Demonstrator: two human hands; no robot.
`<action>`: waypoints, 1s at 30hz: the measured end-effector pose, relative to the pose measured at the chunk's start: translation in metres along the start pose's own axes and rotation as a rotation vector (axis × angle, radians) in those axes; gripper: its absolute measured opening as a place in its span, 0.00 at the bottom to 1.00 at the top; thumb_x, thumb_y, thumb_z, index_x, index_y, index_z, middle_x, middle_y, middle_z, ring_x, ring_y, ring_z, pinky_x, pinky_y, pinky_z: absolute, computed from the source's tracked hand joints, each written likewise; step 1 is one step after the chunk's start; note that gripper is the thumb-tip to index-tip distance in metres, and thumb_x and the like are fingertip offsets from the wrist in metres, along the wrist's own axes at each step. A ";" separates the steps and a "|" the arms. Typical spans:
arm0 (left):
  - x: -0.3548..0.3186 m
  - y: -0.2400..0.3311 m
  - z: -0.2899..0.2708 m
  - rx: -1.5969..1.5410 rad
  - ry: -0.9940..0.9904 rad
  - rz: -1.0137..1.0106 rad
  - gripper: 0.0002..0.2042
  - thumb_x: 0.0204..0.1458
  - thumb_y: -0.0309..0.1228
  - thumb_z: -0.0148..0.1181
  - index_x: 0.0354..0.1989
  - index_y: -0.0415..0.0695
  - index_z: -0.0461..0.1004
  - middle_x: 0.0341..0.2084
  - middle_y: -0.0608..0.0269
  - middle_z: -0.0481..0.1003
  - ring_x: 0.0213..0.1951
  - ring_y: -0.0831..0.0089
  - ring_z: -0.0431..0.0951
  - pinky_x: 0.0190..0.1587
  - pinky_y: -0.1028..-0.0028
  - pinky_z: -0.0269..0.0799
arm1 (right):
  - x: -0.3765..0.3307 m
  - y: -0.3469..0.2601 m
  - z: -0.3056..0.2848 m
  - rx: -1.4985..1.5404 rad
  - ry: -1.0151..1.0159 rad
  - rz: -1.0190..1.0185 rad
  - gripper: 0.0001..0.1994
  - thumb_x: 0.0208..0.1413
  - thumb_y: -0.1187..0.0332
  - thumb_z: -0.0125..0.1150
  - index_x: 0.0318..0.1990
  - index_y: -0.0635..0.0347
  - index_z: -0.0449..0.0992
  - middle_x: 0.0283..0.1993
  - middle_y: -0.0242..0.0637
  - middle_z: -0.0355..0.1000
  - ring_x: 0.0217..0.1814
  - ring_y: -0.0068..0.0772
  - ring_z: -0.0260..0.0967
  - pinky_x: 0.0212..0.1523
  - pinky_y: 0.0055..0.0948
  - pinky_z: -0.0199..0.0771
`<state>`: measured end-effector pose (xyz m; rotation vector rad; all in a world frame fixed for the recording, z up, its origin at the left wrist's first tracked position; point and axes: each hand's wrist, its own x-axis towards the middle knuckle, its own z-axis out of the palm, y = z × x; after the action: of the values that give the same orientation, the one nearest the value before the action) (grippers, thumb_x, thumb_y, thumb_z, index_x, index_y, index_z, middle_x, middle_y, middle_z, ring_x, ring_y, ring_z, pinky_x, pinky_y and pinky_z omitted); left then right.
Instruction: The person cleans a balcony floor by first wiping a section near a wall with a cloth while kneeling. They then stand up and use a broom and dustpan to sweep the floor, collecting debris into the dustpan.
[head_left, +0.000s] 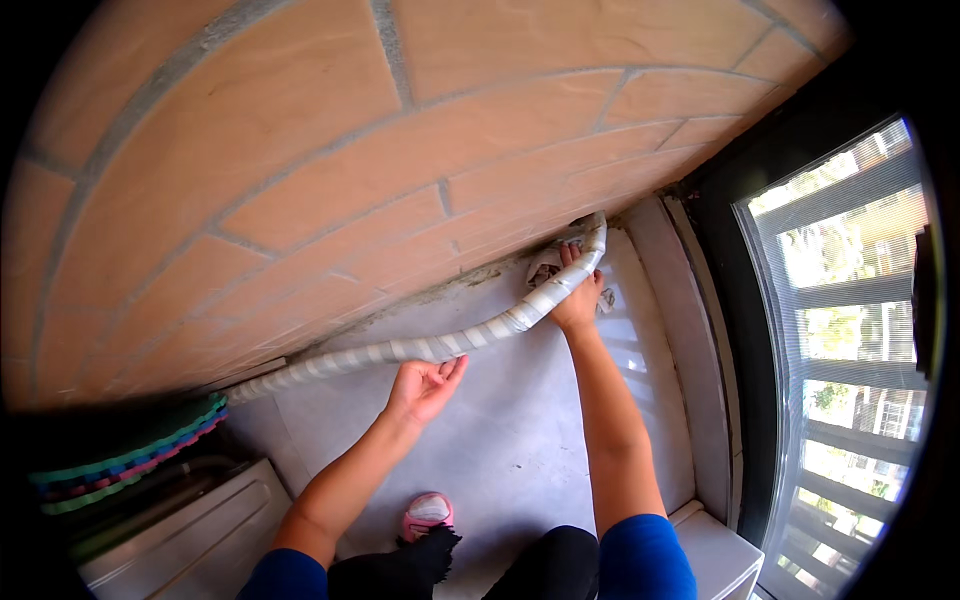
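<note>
A long wrapped hose (400, 350) bows across a narrow corner, its near-horizontal stretch passing just beyond the left hand (430, 388) and its other end bending up and away over the right hand (578, 298). Its long axis runs from the low left, well to the left of the left hand, to a tip just beyond the right hand near the wall's foot. The left hand is half curled, its fingertips at the hose's lower edge; whether they pinch it cannot be told. The right hand, partly hidden behind the hose, reaches onto a crumpled pale cloth (545, 264) that shows on both sides of it; how firmly it grips cannot be told.

Whitish banding circles the tube in slanting turns, smooth and slightly shiny near the right hand. Beyond both hands rises a wall (320, 110) of large orange-tan blocks with grey joints. Below them spreads a smooth, pale grey floor (520, 420), a pink slipper (430, 512) nearer the body than the left hand. Wavy-edged green, blue and pink mats (140, 460) are stacked left of that hand; right of the right hand, daylight enters a dark-framed, slatted screen (840, 300).
</note>
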<state>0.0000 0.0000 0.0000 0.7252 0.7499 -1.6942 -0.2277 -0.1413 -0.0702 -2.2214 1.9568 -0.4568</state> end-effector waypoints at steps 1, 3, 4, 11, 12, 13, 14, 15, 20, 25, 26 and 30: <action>-0.004 -0.001 0.000 0.006 0.036 0.013 0.35 0.24 0.07 0.32 0.52 0.34 0.54 0.54 0.52 0.56 0.61 0.59 0.50 0.63 0.62 0.49 | -0.003 -0.002 0.004 0.019 0.008 0.000 0.29 0.42 0.54 0.53 0.53 0.58 0.63 0.58 0.42 0.59 0.58 0.42 0.56 0.54 0.50 0.49; -0.005 -0.002 0.005 0.033 0.047 0.020 0.35 0.24 0.07 0.32 0.51 0.33 0.55 0.54 0.51 0.57 0.60 0.59 0.51 0.63 0.62 0.49 | 0.000 -0.003 0.010 0.012 0.058 -0.035 0.28 0.41 0.55 0.53 0.51 0.58 0.65 0.56 0.42 0.61 0.58 0.42 0.56 0.53 0.50 0.50; -0.001 -0.004 0.011 0.054 0.023 0.012 0.34 0.24 0.07 0.31 0.51 0.33 0.55 0.53 0.50 0.57 0.60 0.59 0.51 0.63 0.63 0.49 | 0.005 -0.001 0.013 -0.015 0.100 -0.071 0.27 0.41 0.56 0.53 0.51 0.58 0.66 0.55 0.42 0.62 0.58 0.41 0.56 0.53 0.49 0.51; -0.001 -0.005 0.011 0.133 0.048 0.062 0.32 0.23 0.08 0.32 0.48 0.31 0.57 0.51 0.49 0.60 0.59 0.58 0.53 0.62 0.63 0.51 | -0.026 -0.065 0.025 0.160 0.027 -0.120 0.36 0.29 0.61 0.63 0.52 0.63 0.62 0.55 0.43 0.59 0.60 0.45 0.51 0.61 0.44 0.47; -0.001 -0.004 0.010 0.116 0.058 0.059 0.32 0.23 0.08 0.32 0.48 0.31 0.58 0.50 0.49 0.60 0.59 0.58 0.54 0.62 0.64 0.51 | -0.027 -0.070 0.024 0.163 0.012 -0.121 0.34 0.30 0.62 0.62 0.52 0.63 0.62 0.55 0.43 0.59 0.60 0.45 0.51 0.61 0.44 0.47; 0.000 -0.005 0.010 0.105 0.062 0.046 0.32 0.23 0.08 0.32 0.48 0.31 0.58 0.50 0.49 0.61 0.59 0.58 0.55 0.62 0.64 0.52 | -0.027 -0.069 0.020 0.157 0.004 -0.115 0.33 0.32 0.62 0.61 0.52 0.62 0.62 0.55 0.44 0.60 0.60 0.45 0.51 0.61 0.44 0.47; 0.002 -0.006 0.011 0.093 0.066 0.033 0.32 0.23 0.08 0.32 0.47 0.31 0.58 0.49 0.49 0.61 0.58 0.58 0.55 0.62 0.64 0.52 | -0.029 -0.063 0.037 0.146 0.049 -0.154 0.27 0.39 0.62 0.55 0.50 0.61 0.63 0.55 0.42 0.60 0.60 0.44 0.52 0.59 0.46 0.48; 0.003 -0.005 0.010 0.101 0.052 0.034 0.32 0.23 0.08 0.33 0.47 0.31 0.59 0.49 0.50 0.62 0.58 0.58 0.56 0.62 0.64 0.52 | -0.033 -0.071 0.041 0.145 0.034 -0.193 0.26 0.39 0.61 0.55 0.49 0.60 0.64 0.54 0.41 0.61 0.59 0.42 0.54 0.57 0.45 0.49; 0.003 -0.003 0.011 0.122 0.043 0.059 0.31 0.22 0.09 0.34 0.45 0.31 0.60 0.48 0.51 0.64 0.57 0.59 0.57 0.61 0.63 0.52 | -0.063 -0.118 0.048 0.227 0.055 -0.412 0.22 0.42 0.59 0.50 0.47 0.56 0.66 0.51 0.35 0.64 0.57 0.35 0.57 0.51 0.43 0.52; -0.004 0.005 0.007 0.056 0.016 -0.010 0.30 0.23 0.09 0.35 0.44 0.31 0.62 0.49 0.51 0.63 0.58 0.57 0.56 0.62 0.61 0.50 | -0.047 -0.093 0.042 0.151 -0.032 -0.363 0.22 0.40 0.61 0.52 0.47 0.57 0.67 0.50 0.38 0.65 0.56 0.37 0.58 0.51 0.44 0.55; -0.004 0.004 0.008 0.052 0.010 -0.022 0.30 0.23 0.09 0.35 0.44 0.31 0.62 0.49 0.50 0.63 0.58 0.57 0.55 0.62 0.61 0.50 | -0.040 -0.081 0.044 0.171 -0.012 -0.289 0.22 0.41 0.62 0.51 0.47 0.58 0.66 0.51 0.39 0.64 0.56 0.40 0.58 0.51 0.44 0.55; -0.002 0.004 0.000 0.096 -0.035 0.017 0.30 0.22 0.09 0.34 0.44 0.29 0.60 0.51 0.49 0.61 0.60 0.57 0.52 0.63 0.62 0.49 | -0.019 -0.056 0.016 0.063 0.205 -0.119 0.21 0.37 0.65 0.55 0.43 0.62 0.68 0.45 0.43 0.66 0.47 0.49 0.61 0.46 0.42 0.62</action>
<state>0.0040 -0.0002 0.0011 0.7639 0.6404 -1.7324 -0.1717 -0.1167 -0.0710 -2.3412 1.8780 -0.7804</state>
